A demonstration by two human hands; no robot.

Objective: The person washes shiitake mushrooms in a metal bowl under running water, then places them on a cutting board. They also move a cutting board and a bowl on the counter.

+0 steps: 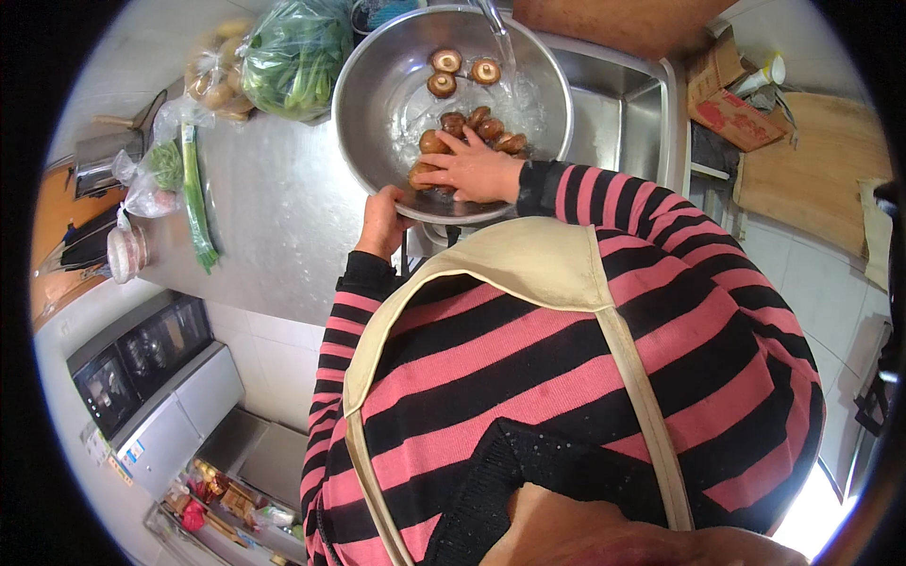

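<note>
A large stainless steel bowl stands before me at the sink, with some water in it. My left hand grips its near left rim, the thumb on top. Inside the bowl, my right hand is spread over brown mushrooms, its fingers apart and touching some of them. Several mushrooms cluster just beyond those fingers. Farther back, three shiitake mushrooms lie with their stems up. Water runs from a metal faucet into the bowl's right side. What lies under my right palm is hidden.
To the bowl's left is a steel counter with bagged leafy greens, a bag of potatoes and a green onion. A steel sink basin shows at right. Beyond it are a cardboard box and a wooden board.
</note>
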